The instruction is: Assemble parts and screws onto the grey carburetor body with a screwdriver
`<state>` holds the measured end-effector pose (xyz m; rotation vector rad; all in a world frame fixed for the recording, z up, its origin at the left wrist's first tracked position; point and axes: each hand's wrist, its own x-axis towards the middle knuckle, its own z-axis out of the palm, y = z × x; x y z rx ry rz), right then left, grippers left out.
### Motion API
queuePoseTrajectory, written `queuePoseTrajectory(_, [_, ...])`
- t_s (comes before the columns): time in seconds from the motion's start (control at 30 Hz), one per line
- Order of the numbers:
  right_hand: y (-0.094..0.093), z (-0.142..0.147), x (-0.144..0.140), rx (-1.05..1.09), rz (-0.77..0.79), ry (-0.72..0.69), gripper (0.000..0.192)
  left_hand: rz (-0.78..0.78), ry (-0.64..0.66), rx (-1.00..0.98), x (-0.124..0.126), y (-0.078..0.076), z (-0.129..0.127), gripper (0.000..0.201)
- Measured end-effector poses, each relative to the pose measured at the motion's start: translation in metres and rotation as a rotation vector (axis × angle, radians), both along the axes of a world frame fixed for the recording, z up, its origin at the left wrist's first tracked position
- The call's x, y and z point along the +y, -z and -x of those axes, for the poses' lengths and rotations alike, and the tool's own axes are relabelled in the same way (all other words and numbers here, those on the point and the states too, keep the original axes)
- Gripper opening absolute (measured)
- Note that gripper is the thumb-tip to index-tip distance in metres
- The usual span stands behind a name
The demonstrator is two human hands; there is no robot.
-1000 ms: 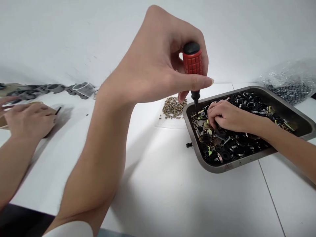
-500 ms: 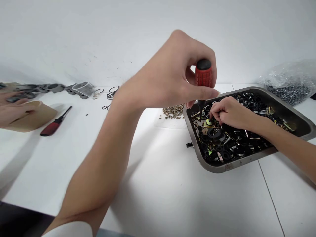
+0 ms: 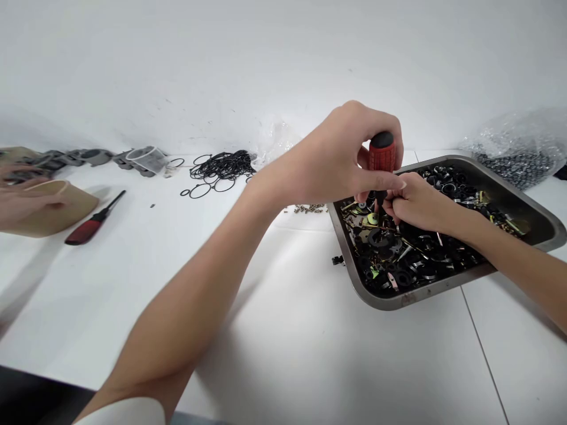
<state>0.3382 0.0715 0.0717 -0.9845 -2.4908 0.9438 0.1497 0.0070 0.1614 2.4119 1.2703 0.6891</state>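
Observation:
My left hand [image 3: 341,159] grips a red-handled screwdriver [image 3: 381,154] upright, with its tip pointing down into a steel tray [image 3: 398,301]. The tray is full of small black, silver and yellow-green parts. My right hand [image 3: 414,203] rests inside the tray, and its fingers pinch a small part right under the screwdriver tip. The part itself is mostly hidden by the fingers of both hands.
A pile of small brass screws [image 3: 308,208] lies just left of the tray, and black O-rings [image 3: 221,165] lie behind it. At far left a co-worker's hand [image 3: 18,200] holds a tan piece [image 3: 66,206] beside a second red screwdriver [image 3: 88,227]. A plastic bag of parts [image 3: 518,153] sits back right.
My left hand has lowered and moved right with the screwdriver, down onto my right hand's fingers. The co-worker's hand drew back left, uncovering the second screwdriver.

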Motion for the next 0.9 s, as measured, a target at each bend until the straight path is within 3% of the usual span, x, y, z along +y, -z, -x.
queuePoseTrajectory(0.27, [0.001,-0.002,0.002,-0.019,-0.001,-0.022,0.023,0.016,-0.127,0.069,0.000,-0.003,0.003,0.006])
queuePoseTrajectory(0.43, [0.001,-0.001,0.001,-0.016,-0.005,-0.060,0.024,-0.020,-0.043,-0.017,-0.004,-0.006,0.007,0.009])
queuePoseTrajectory(0.73, [0.000,-0.001,0.000,-0.012,-0.030,-0.021,0.020,0.099,0.107,-0.116,-0.008,-0.008,0.008,0.010])
queuePoseTrajectory(0.9, [0.004,-0.001,0.000,-0.020,-0.081,-0.104,0.027,0.021,0.039,-0.175,-0.009,-0.011,0.009,0.015])
